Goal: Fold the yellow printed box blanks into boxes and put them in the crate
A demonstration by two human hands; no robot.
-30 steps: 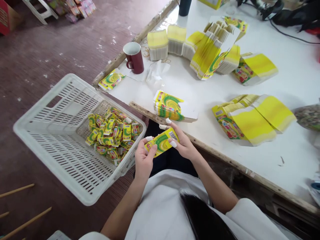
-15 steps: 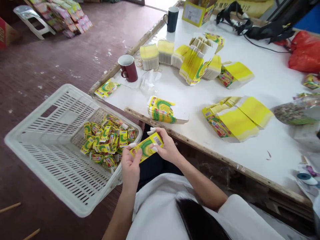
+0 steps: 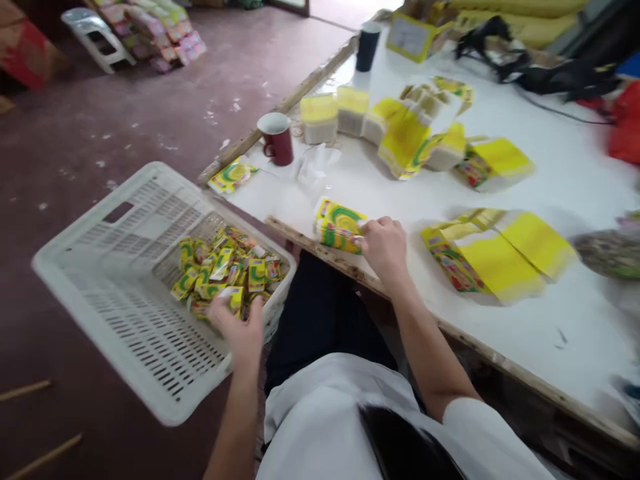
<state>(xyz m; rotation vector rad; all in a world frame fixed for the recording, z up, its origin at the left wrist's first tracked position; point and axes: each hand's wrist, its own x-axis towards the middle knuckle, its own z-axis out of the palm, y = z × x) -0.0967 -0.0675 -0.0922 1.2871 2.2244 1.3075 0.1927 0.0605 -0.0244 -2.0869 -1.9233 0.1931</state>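
My left hand point(image 3: 241, 330) is low over the white slotted basket point(image 3: 125, 227), blurred by motion, with its fingers round a small folded yellow-green box point(image 3: 234, 297). Under it lies a heap of several like boxes point(image 3: 227, 267) in the basket's near corner. My right hand point(image 3: 384, 245) rests on the white table point(image 3: 540, 313) at its near edge. Its curled fingers pinch the top piece of a short stack of flat yellow-green cartons point(image 3: 337, 225).
A maroon mug point(image 3: 277, 138) stands at the table's left corner, with one flat carton point(image 3: 233, 175) beside it. Piles of yellow cartons point(image 3: 405, 130) lie further back, and yellow sheets point(image 3: 500, 250) lie to the right. A dark cup point(image 3: 367, 45) and black cables point(image 3: 540, 67) are at the far end.
The hands have parted. My left hand has carried the folded box down and left to the basket. My right hand has gone up to the carton stack on the table. The view has shifted.
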